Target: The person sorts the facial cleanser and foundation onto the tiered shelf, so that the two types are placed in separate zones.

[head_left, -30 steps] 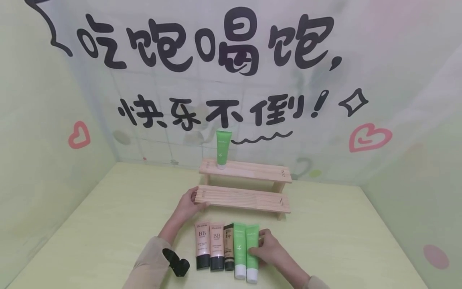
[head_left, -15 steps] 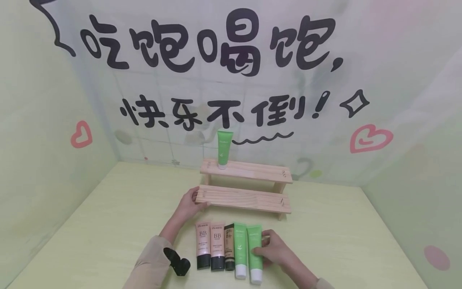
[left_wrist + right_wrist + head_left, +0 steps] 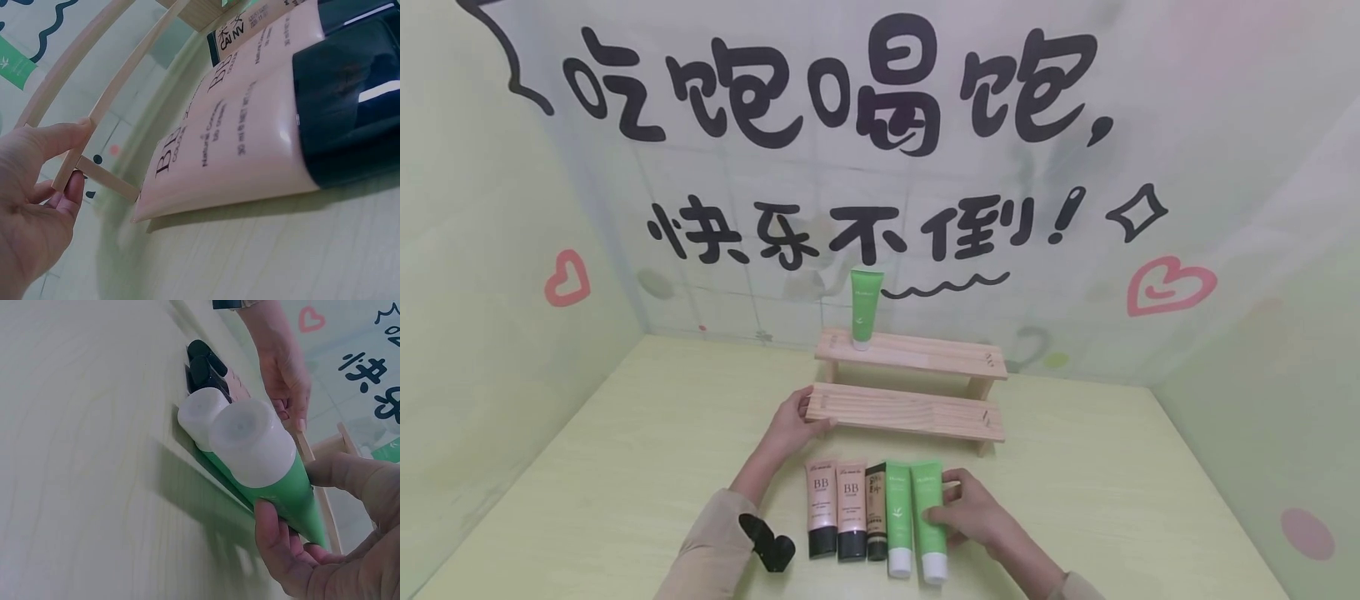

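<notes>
My left hand (image 3: 790,425) grips the left end of the lower board of a two-step wooden rack (image 3: 910,412). In the left wrist view its thumb lies on top of the board and the fingers curl underneath. A green squeeze tube (image 3: 930,512) with a white cap, rightmost in a row, is pinched along its right side by my right hand (image 3: 970,512). The right wrist view shows that tube's white cap (image 3: 247,434) raised above the neighbouring cap (image 3: 201,412). Left of it lie a second green tube (image 3: 898,512), a brown tube (image 3: 876,510) and pink BB cream tubes (image 3: 852,504).
Another green tube (image 3: 866,308) stands upright on its cap on the rack's upper board (image 3: 917,354). A black wrist camera mount (image 3: 767,543) sits at my left sleeve. Printed cloth walls (image 3: 880,175) enclose the pale yellow-green table (image 3: 1097,500) at back and sides.
The rightmost green tube has shifted slightly right from its neighbour and now leans, its cap angled outward. My right hand has moved with it; the left hand keeps its hold on the rack.
</notes>
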Motion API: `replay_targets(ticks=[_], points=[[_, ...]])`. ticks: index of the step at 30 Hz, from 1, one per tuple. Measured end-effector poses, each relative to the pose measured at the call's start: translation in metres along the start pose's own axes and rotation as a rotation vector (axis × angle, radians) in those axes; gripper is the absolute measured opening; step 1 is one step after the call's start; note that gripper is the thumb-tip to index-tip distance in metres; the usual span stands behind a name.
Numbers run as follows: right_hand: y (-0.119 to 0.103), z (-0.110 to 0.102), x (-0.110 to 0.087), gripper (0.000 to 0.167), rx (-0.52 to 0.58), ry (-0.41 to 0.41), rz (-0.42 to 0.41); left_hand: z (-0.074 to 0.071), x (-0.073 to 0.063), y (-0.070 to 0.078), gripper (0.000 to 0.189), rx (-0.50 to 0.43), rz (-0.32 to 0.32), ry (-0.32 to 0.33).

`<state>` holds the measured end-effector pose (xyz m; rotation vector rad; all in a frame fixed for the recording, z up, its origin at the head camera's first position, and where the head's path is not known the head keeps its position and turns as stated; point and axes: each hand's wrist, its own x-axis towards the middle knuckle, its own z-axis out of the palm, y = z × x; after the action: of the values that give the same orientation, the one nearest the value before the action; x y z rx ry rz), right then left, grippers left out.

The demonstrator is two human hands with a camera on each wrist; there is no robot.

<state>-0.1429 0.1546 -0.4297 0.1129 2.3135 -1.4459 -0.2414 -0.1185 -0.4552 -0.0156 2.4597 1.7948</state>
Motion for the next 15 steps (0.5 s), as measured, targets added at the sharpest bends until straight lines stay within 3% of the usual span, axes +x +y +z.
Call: replay_targets(ticks=[15], points=[[-0.0101,-0.0063,-0.0054,0.068,0.012,-0.025,-0.032,-0.0007,-0.0001,0.0004,0.076,-0.002,0.010,-0.006]])
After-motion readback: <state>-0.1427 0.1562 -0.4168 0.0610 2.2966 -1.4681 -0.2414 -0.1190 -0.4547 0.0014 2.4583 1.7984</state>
